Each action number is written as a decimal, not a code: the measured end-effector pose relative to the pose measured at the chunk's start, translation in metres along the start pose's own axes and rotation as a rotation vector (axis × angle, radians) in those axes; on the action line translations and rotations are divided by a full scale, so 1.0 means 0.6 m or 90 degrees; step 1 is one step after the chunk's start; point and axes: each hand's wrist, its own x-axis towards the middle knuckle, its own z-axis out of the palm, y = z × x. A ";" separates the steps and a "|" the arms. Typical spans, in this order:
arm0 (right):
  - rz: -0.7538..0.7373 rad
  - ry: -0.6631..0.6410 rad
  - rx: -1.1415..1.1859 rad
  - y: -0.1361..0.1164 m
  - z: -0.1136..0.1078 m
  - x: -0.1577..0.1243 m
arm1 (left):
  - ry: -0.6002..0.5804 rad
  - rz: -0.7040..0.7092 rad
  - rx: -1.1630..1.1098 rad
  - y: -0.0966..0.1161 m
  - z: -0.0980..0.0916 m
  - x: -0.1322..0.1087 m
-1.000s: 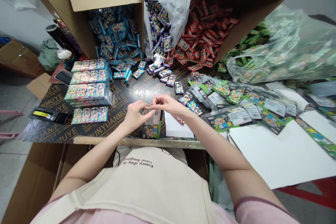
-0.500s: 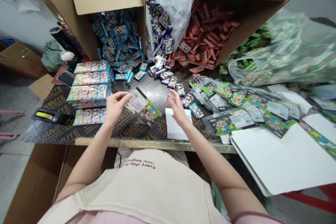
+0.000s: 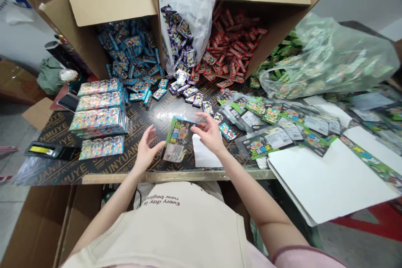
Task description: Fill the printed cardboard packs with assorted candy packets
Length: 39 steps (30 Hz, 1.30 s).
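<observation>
Right hand (image 3: 209, 135): pinching pouch (image 3: 177, 139) edge
Left hand (image 3: 147, 150): spread, beside it
Pouch: likely being positioned; next calls for steadying

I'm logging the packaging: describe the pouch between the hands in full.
The pouch is flat, rectangular and looks like glossy plastic: black and green with colourful print, and a pale panel at its near end. It slants over the table, held by the right hand at its far right corner. The left hand is open, thumb at its left edge; contact is unclear.
</observation>
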 end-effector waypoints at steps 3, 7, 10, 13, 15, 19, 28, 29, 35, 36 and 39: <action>-0.003 -0.122 -0.112 0.003 0.020 -0.020 | -0.079 0.146 0.085 0.037 0.000 0.030; -0.010 -0.113 -0.128 0.006 0.040 -0.029 | -0.124 0.191 0.142 0.069 0.012 0.046; -0.004 -0.059 -0.129 -0.002 0.044 -0.026 | -0.138 0.188 0.164 0.077 0.015 0.046; -0.003 -0.036 -0.134 -0.008 0.046 -0.024 | -0.162 0.250 0.208 0.079 0.012 0.046; -0.027 -0.033 -0.156 -0.007 0.045 -0.027 | -0.175 0.338 0.240 0.078 0.008 0.045; -0.166 -0.069 -0.282 0.005 0.039 -0.047 | -0.193 0.520 0.331 0.072 0.000 0.035; -0.237 -0.108 -0.467 0.026 -0.033 -0.015 | -0.261 0.622 0.495 0.073 -0.013 0.017; -0.178 -0.051 -0.532 0.034 -0.052 0.005 | -0.260 0.617 0.491 0.073 -0.012 0.017; 0.035 -0.026 -0.744 0.104 -0.114 0.076 | -0.229 0.579 0.451 0.067 -0.005 0.015; 0.033 -0.031 -0.748 0.113 -0.113 0.075 | -0.226 0.576 0.447 0.067 -0.005 0.015; 0.019 -0.040 -0.748 0.126 -0.103 0.060 | -0.222 0.561 0.434 0.064 -0.003 0.015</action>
